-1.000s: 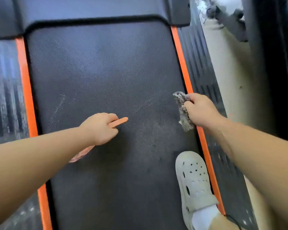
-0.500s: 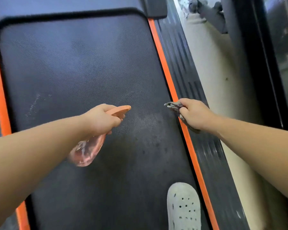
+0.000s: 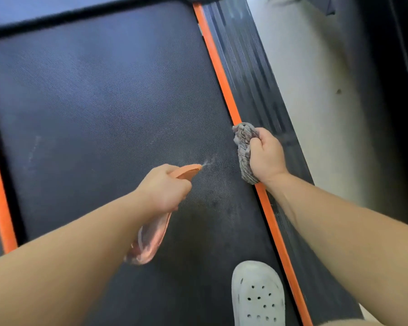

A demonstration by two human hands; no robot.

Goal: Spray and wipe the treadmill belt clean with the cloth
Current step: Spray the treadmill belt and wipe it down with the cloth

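Half done, judging by pale smears (image 3: 34, 147) at left on the treadmill belt (image 3: 104, 102). Gripped the spray bottle (image 3: 151, 234) in the left hand (image 3: 164, 189), nozzle misting rightward. Clutched the bunched cloth (image 3: 244, 147) in the right hand (image 3: 266, 156) over the orange strip (image 3: 222, 74). Needed a low, even mist, then firm strokes.

both arms outstretched, left hand (image 3: 164, 188) and right hand (image 3: 266, 156) fisted

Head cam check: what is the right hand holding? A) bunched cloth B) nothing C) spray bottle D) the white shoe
A: the right hand grips the cloth, bunched up, over the orange side strip; the spray bottle is in the left hand, with mist at its nozzle.
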